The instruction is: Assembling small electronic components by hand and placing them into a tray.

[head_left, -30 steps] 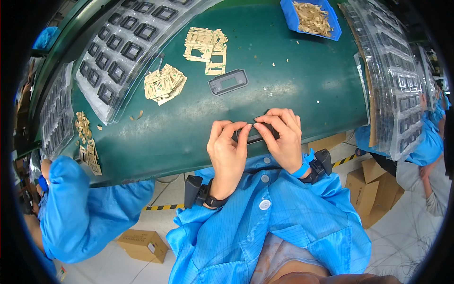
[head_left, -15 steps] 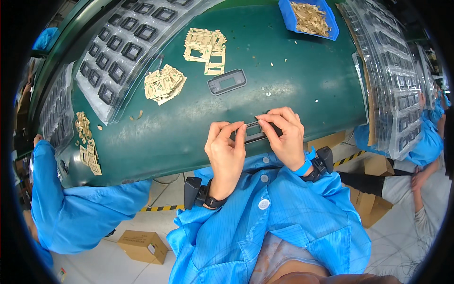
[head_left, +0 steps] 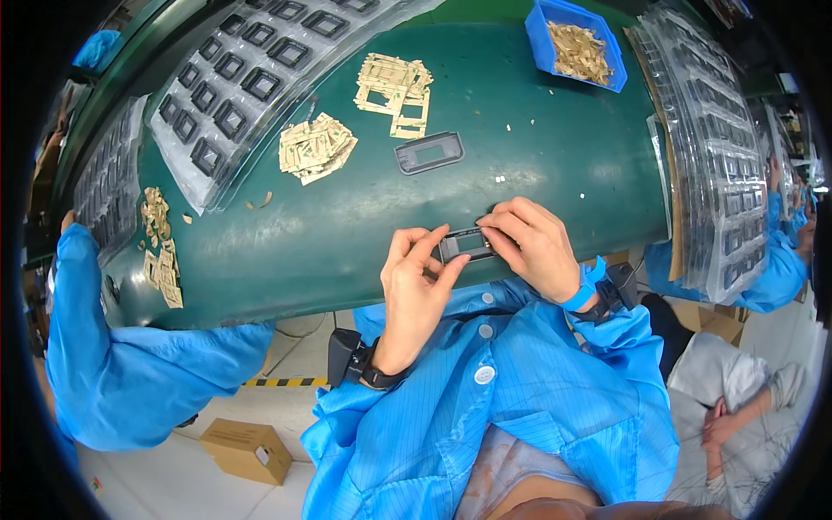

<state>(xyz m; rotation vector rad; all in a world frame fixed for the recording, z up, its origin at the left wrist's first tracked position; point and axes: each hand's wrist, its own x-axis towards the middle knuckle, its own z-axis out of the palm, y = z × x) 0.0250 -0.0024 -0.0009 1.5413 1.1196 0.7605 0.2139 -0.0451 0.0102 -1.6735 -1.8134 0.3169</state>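
Observation:
Between my two hands is a small dark plastic frame (head_left: 468, 246) with a rectangular window, close to the table's near edge. My left hand (head_left: 414, 282) grips its left end between thumb and fingers. At the right end, my right hand (head_left: 530, 243) pinches the frame, fingertips on its upper corner. A second dark frame (head_left: 431, 153) lies flat on the green table, just beyond my hands. Farther off to the left sit a pile of cream adhesive pieces (head_left: 316, 149) and another stack of cream adhesive frames (head_left: 394, 82).
A blue bin (head_left: 542, 43) of tan scraps stands at the far right. Clear trays of dark frames (head_left: 260, 84) lie far left, and stacked trays (head_left: 724, 173) rise at the right edge. Tan scraps (head_left: 156, 214) lie at left, near a co-worker's blue sleeve (head_left: 78, 277).
The frame now lies flatter, its window facing up more. My left thumb has moved to its near edge. The whole view has shifted slightly.

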